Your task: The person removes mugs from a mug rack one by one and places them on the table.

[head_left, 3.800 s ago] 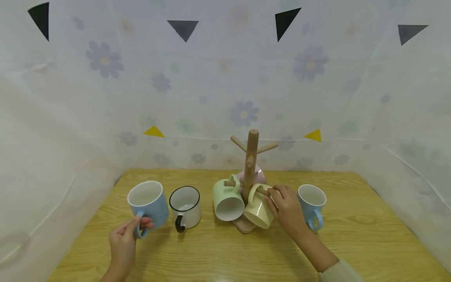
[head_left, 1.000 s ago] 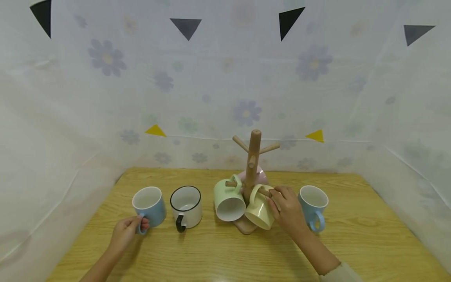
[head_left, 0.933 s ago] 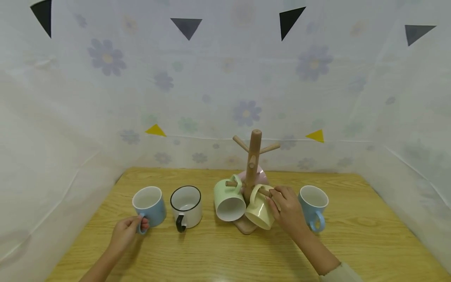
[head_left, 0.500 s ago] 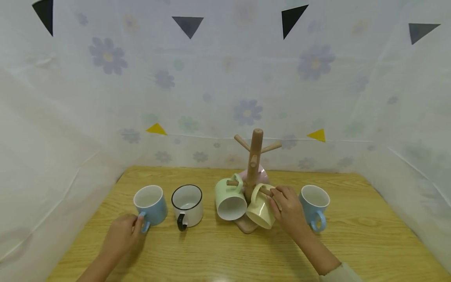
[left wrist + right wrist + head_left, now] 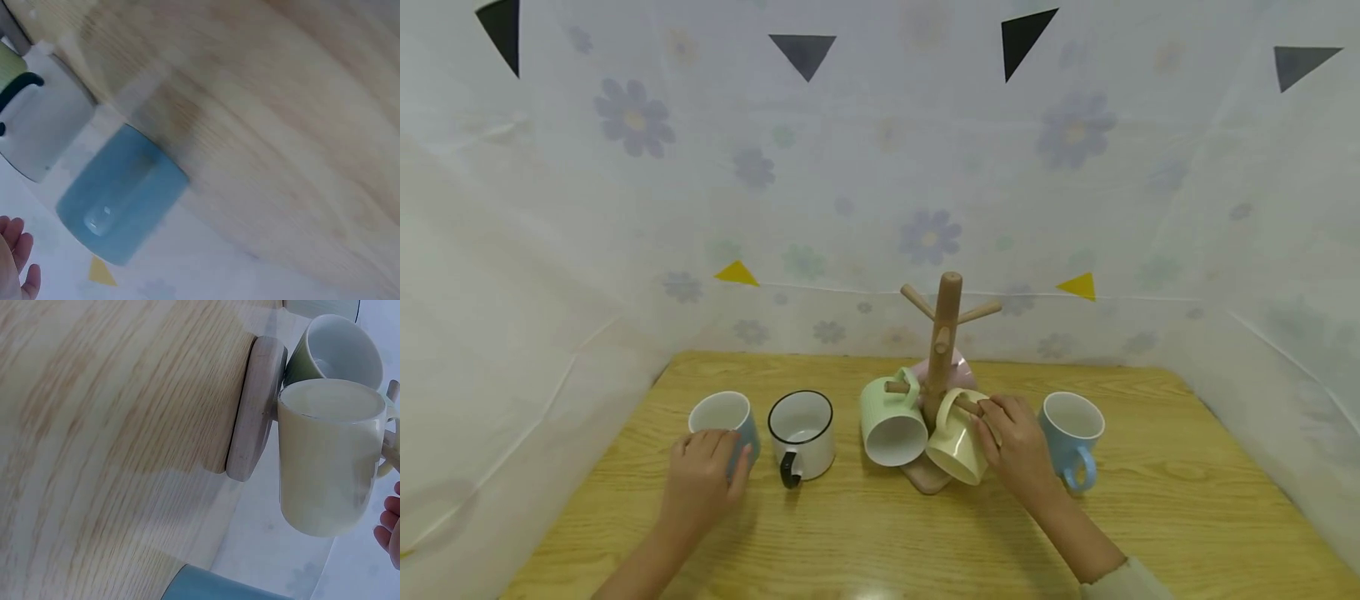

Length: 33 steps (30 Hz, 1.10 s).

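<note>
My left hand (image 5: pixel 700 475) is in front of a light blue mug (image 5: pixel 747 427) at the left, fingers bent loosely near its rim. In the left wrist view its fingers (image 5: pixel 22 247) show apart from the blue mug (image 5: pixel 122 194), holding nothing. The hand hides the mug's handle in the head view. My right hand (image 5: pixel 1017 446) pinches the end of a lower peg on a wooden mug tree (image 5: pixel 945 333). From that peg a cream-yellow mug (image 5: pixel 957 450) hangs by its handle, tilted mouth down. A green mug (image 5: pixel 880 408) and a pink mug (image 5: pixel 961 375) also hang there.
A white enamel mug (image 5: pixel 812 458) with black rim and handle stands between the left blue mug and the tree. Another blue mug (image 5: pixel 1063 450) stands upright right of my right hand. Upper pegs (image 5: pixel 981 312) carry no mugs. A patterned curtain (image 5: pixel 850 167) closes the back.
My left hand set the blue mug down on the table, let go of its handle and moved right and up before it. The right hand has kept its place at the peg.
</note>
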Tool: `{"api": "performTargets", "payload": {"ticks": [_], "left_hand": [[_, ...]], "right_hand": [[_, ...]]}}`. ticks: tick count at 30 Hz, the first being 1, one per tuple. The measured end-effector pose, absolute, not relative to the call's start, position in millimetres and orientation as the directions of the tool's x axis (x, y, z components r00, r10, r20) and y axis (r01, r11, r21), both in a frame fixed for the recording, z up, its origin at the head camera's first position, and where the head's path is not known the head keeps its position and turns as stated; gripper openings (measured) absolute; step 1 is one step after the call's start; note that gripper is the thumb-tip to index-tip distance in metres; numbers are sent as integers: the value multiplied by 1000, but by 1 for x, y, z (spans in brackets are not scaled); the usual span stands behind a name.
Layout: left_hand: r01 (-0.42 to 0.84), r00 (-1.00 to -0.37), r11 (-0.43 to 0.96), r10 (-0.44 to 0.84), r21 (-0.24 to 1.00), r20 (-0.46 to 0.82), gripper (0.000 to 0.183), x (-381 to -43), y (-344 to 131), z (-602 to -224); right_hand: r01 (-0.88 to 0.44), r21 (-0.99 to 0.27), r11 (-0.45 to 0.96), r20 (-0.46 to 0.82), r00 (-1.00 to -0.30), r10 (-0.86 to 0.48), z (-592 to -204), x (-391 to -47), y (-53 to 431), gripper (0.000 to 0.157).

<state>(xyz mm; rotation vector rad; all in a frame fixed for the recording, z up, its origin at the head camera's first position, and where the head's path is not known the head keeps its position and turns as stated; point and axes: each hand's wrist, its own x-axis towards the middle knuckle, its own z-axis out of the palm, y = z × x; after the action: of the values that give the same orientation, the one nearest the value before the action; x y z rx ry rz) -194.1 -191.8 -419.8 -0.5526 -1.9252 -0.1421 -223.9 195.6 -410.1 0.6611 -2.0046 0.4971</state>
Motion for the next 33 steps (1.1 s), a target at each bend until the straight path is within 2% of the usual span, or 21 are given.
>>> {"api": "performTargets", "payload": {"ticks": [7,12,15,19,22,25,30,33], "left_hand": [[509,-348,856,304,-94,887,45,-203,-154,-417],[553,-366,829,327,-79,872,44,-212,-130,-415],[553,-409,829,360,-86,839,43,-217,-117,-412],[539,-518,840,389,-62,762,29,-220,-102,-405],[520,-570,853,392,-53,722,31,-223,-93,-402],[507,-569,860,387,-61,725,32,-229,-84,-400],[497,-522,864,371,-80,768,33,-239,-71,-400],[479,-516,872,374,-103,770,34,-243,-62,-402]], "right_hand": [[-629,-79,774,875,-416,-249,-411,-224,195,43],[-632,-44,774,895,-369,-250,-411,-224,193,44],[-640,-41,768,905,-350,-243,-410,-224,193,44],[-642,-40,766,912,-336,-235,-411,-225,194,45],[-640,-41,767,913,-335,-231,-412,-226,194,46],[-633,-45,773,911,-344,-229,-411,-225,194,46],[-628,-37,777,905,-351,-240,-410,-225,192,43],[-630,-32,776,905,-348,-246,-411,-224,192,42]]}}
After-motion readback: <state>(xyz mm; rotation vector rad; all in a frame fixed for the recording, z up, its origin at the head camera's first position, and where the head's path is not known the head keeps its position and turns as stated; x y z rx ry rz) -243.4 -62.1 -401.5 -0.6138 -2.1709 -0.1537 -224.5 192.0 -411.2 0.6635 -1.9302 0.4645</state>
